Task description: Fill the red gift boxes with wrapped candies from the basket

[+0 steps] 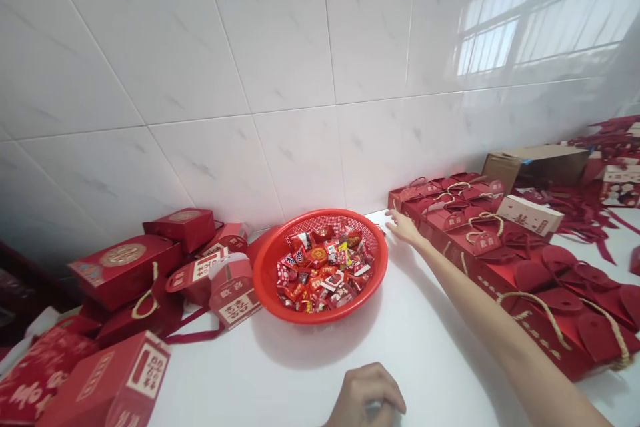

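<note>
A red plastic basket with a mesh wall stands on the white table, holding many small wrapped candies in red, black and yellow wrappers. My right hand is stretched out just past the basket's right rim, fingers extended and apart, beside a small dark-red wrapped piece at the rim. Nothing shows in its grasp. In the foreground, my left hand rests low over the table with fingers curled inward; I see nothing held in it.
Rows of red gift boxes with rope handles line the right side. More red boxes are piled on the left. A cardboard box and red ribbons lie at the far right. A tiled wall stands behind the table.
</note>
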A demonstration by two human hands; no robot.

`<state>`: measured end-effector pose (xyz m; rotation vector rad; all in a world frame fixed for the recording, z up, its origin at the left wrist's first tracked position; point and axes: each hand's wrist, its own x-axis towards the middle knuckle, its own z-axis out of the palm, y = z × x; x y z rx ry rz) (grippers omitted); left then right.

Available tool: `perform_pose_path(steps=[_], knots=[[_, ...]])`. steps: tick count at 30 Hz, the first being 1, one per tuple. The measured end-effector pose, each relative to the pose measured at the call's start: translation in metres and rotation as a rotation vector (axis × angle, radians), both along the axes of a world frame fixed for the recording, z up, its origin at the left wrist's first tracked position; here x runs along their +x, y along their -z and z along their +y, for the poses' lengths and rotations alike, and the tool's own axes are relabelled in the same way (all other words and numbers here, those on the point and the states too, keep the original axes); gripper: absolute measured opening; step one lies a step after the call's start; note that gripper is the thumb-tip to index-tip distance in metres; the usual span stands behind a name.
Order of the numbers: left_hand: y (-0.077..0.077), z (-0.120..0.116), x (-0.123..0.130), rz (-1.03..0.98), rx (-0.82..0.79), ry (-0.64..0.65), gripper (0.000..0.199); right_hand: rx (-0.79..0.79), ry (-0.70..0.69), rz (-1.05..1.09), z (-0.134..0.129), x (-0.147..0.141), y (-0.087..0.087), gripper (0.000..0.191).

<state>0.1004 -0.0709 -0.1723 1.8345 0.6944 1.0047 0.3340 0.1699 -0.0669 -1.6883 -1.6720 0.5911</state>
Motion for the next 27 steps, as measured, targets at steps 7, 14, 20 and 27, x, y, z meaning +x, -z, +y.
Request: perform_pose_path(steps=[7, 14, 20, 27], knots=[[-0.002, -0.002, 0.0, 0.033, 0.056, -0.064, 0.039, -0.033, -0.145, -0.137, 0.008, -0.038, 0.024, 0.011], [-0.096, 0.008, -0.036, 0.018, 0.426, -0.244, 0.027, 0.134, -0.045, 0.041, 0.008, -0.034, -0.009, 0.04], [-0.138, 0.023, -0.082, 0.109, 0.576, -0.51, 0.02, 0.242, -0.396, 0.316, -0.034, -0.051, -0.064, 0.043], [-0.142, 0.024, -0.119, 0.173, 0.508, -0.728, 0.016, 0.146, -1.1, -0.293, -0.138, -0.106, -0.054, 0.043]])
